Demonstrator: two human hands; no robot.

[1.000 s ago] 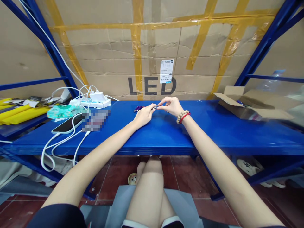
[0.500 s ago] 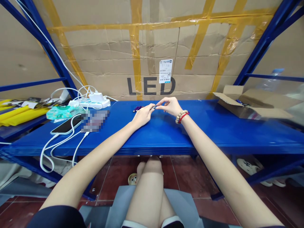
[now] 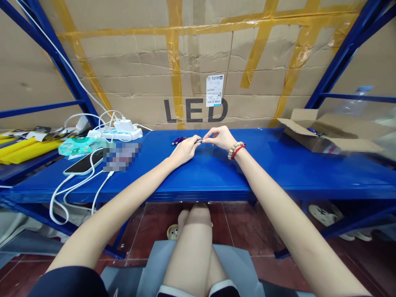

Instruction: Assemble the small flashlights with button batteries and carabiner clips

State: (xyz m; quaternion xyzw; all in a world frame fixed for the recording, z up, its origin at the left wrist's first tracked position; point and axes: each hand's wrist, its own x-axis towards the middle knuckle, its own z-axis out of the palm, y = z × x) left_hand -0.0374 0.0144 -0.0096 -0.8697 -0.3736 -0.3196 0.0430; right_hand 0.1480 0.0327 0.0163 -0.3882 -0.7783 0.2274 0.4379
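Over the middle of the blue table, my left hand (image 3: 185,149) is closed around a small dark thing with a shiny metal end (image 3: 198,141). Most of it is hidden by the fingers, so its kind is unclear. My right hand (image 3: 220,138), with a bead bracelet and a red cord at the wrist, pinches the right end of this thing between thumb and forefinger. Just behind and left of my left hand lie a few small purple sticks with silvery ends (image 3: 177,141), lighter-like in shape and partly covered by the hand.
Left on the blue table (image 3: 216,173) are a phone (image 3: 83,163), white cables, a power strip (image 3: 122,133) and a green tissue pack (image 3: 78,145). An opened cardboard box (image 3: 312,134) stands at right. Behind rises a large taped carton (image 3: 139,78).
Both hands stay nearly in place, still meeting at the small thing. A little more of its shiny end shows between the fingertips. The view has shifted slightly.
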